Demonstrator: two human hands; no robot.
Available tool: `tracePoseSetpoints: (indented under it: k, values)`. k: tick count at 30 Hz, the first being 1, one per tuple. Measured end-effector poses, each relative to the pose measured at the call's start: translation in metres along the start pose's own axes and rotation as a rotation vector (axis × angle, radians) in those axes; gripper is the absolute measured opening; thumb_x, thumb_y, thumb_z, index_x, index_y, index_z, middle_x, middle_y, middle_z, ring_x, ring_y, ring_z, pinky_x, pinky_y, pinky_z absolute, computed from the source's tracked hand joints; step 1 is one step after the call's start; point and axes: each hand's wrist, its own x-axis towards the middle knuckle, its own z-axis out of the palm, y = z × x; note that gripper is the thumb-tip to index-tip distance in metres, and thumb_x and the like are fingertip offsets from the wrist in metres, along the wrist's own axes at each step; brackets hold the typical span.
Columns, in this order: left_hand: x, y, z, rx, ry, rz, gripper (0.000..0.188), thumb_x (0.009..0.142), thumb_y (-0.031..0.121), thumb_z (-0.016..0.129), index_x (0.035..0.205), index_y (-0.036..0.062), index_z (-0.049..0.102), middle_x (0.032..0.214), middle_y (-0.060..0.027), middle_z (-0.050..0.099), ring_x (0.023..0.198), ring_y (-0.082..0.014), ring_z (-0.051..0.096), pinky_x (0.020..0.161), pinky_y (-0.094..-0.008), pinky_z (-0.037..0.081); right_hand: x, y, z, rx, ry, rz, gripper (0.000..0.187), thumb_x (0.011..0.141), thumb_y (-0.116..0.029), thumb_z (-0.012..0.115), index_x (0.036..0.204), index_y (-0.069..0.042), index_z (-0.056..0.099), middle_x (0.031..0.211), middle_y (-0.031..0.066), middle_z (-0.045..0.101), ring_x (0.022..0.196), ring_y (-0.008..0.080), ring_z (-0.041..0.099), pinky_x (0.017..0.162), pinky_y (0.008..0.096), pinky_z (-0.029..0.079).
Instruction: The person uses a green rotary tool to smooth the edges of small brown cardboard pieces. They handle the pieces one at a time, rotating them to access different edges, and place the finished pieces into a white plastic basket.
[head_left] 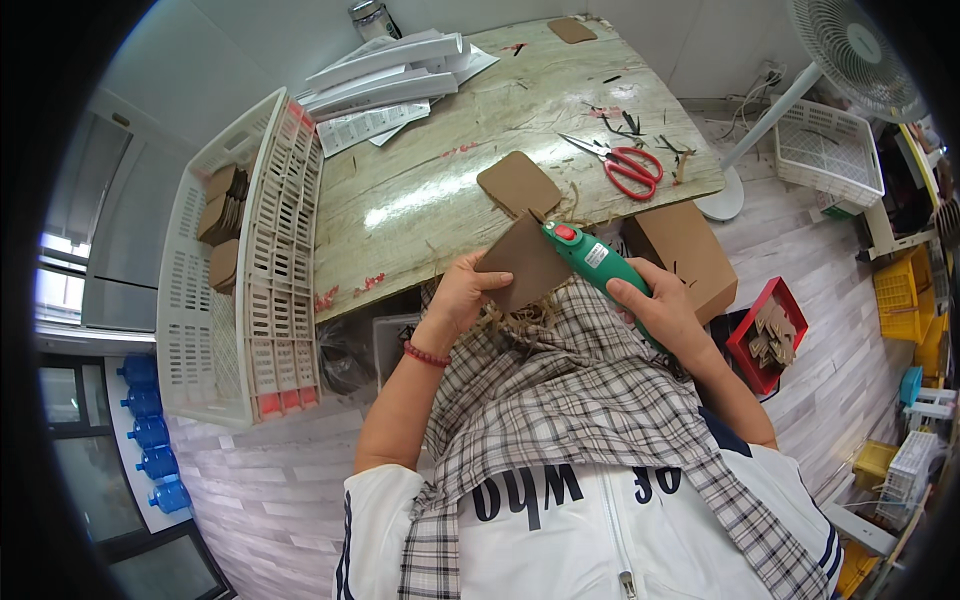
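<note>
My left hand (468, 292) pinches a dark brown flat square piece (530, 262), like leather or board, over my lap at the table's near edge. My right hand (660, 305) is wrapped round a green handheld electric cutter (600, 262) with a red button. Its narrow tip meets the far right corner of the piece; whether it is cutting does not show. A lighter brown piece with rounded corners (518, 183) lies on the table just beyond. Thin offcut strips (525, 318) are gathered on the plaid apron (570, 390) under my hands.
Red-handled scissors (632, 172) and black scraps lie on the worn table (430, 185). Papers (385, 85) are piled at the back. At left, a white crate (205, 330) holds stacked brown pieces (222, 205). A cardboard box (690, 255), a red tray of offcuts (770, 335) and a fan (850, 55) stand right.
</note>
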Motion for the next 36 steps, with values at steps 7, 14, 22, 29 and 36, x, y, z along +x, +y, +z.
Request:
tracePoseSetpoints:
  k: [7,14,22,29,36]
  values:
    - [-0.003,0.015,-0.019,0.16,0.007,0.092,0.027,0.082,0.0,0.066,0.108,-0.0003,0.062,0.096,-0.0052,0.068,0.081,-0.0115,0.064,0.071,-0.0269,0.053,0.002,0.001,-0.008,0.057,-0.095,0.039,0.036,0.091,-0.03,0.064,0.107,0.002,0.062,0.073,0.0011,0.057,0.062,0.0066,0.053,0.055,0.0228,0.045]
    - [-0.004,0.027,-0.03,0.138,0.141,0.298,0.015,0.078,0.001,0.071,0.092,0.0022,0.066,0.084,-0.0035,0.069,0.072,-0.01,0.063,0.066,-0.0238,0.052,0.001,-0.004,-0.011,0.026,-0.189,0.099,0.031,0.093,-0.029,0.061,0.102,0.001,0.06,0.072,0.0009,0.055,0.061,0.0071,0.052,0.054,0.0226,0.043]
    - [-0.002,0.031,-0.033,0.135,0.079,0.204,0.016,0.077,0.0,0.072,0.092,0.0003,0.068,0.083,-0.0054,0.07,0.071,-0.011,0.065,0.066,-0.0246,0.053,0.002,-0.01,-0.007,-0.001,-0.216,0.111,0.036,0.091,-0.033,0.063,0.103,0.001,0.061,0.072,0.0017,0.056,0.061,0.007,0.053,0.054,0.0226,0.044]
    - [0.0,0.03,-0.021,0.188,0.031,0.133,0.016,0.077,0.0,0.071,0.093,-0.0004,0.069,0.084,-0.0058,0.071,0.071,-0.0119,0.066,0.067,-0.0252,0.054,0.004,-0.007,-0.006,-0.023,-0.239,0.116,0.036,0.09,-0.032,0.065,0.105,0.001,0.061,0.073,0.0019,0.057,0.061,0.007,0.053,0.055,0.0226,0.044]
    - [-0.001,0.034,-0.009,0.283,-0.01,0.06,0.018,0.075,0.0,0.072,0.093,0.001,0.069,0.084,-0.0041,0.07,0.074,-0.011,0.064,0.071,-0.0245,0.052,0.006,-0.006,-0.003,-0.035,-0.236,0.105,0.037,0.09,-0.031,0.065,0.107,0.002,0.061,0.073,0.0018,0.057,0.061,0.0074,0.053,0.055,0.0235,0.044]
